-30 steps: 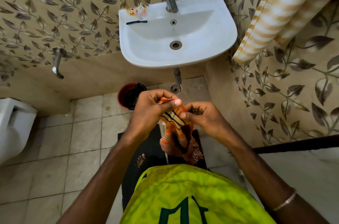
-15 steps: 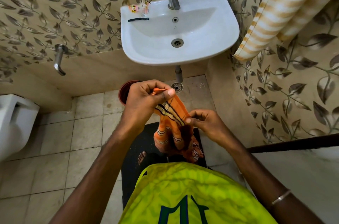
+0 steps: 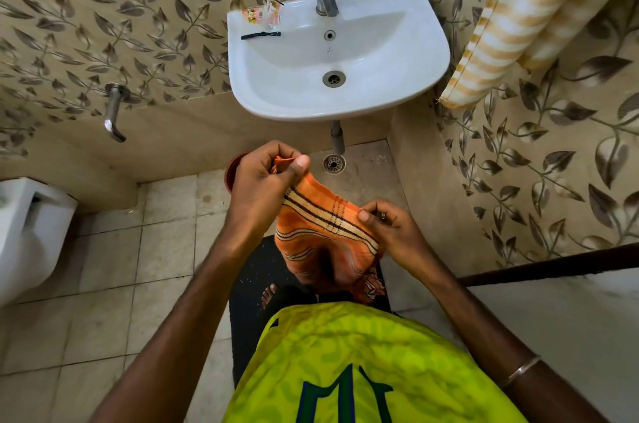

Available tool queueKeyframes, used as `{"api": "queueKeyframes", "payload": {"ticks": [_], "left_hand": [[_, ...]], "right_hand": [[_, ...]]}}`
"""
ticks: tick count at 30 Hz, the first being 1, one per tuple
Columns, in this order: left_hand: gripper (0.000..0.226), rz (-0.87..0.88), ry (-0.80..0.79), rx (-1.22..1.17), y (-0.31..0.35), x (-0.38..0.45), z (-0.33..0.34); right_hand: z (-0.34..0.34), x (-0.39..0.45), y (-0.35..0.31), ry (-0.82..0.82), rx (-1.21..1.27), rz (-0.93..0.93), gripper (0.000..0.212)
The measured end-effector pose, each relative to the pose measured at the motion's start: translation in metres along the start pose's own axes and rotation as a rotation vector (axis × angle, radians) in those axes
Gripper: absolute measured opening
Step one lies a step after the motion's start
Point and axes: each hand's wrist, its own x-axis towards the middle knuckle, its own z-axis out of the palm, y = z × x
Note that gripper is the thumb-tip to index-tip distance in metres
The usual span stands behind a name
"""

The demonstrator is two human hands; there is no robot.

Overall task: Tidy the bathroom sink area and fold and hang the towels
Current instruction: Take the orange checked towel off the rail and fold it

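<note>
Below the white sink (image 3: 397, 76), left hand (image 3: 262, 180) and right hand (image 3: 390, 232) pinch an orange towel (image 3: 321, 235).

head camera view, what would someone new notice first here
First, the bright orange striped cloth towel at the centre, pinched at its top corner by the left hand and along its striped edge by the right hand. Above it, the white ceramic wall-mounted sink stands out against leaf-patterned tiles, with a small black comb on its left rim. A cream and tan striped towel hangs at upper right.
</note>
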Motion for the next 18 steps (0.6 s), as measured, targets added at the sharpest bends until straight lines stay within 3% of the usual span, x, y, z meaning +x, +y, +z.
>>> {"api": "queueKeyframes", "payload": {"ticks": [5, 8, 10, 13, 15, 18], "left_hand": [[0.011, 0.047, -0.118, 0.164, -0.012, -0.008, 0.016], [0.060, 0.066, -0.309, 0.325, -0.016, -0.013, 0.025], [0.078, 0.061, -0.431, 0.402, -0.016, -0.014, 0.029], [0.054, 0.086, -0.487, 0.440, -0.020, -0.013, 0.032], [0.032, 0.114, -0.471, 0.429, -0.023, -0.012, 0.031], [0.015, 0.145, -0.420, 0.385, -0.023, -0.013, 0.028]], "right_hand": [[0.006, -0.003, -0.012, -0.019, 0.054, -0.021, 0.012], [0.011, -0.006, -0.024, -0.047, 0.069, -0.060, 0.010], [0.012, -0.007, -0.028, -0.063, 0.041, -0.085, 0.008], [0.010, -0.005, -0.029, -0.061, 0.008, -0.098, 0.006], [0.006, -0.006, -0.028, -0.051, 0.006, -0.083, 0.007], [-0.003, -0.006, -0.025, -0.066, 0.000, -0.073, 0.007]]}}
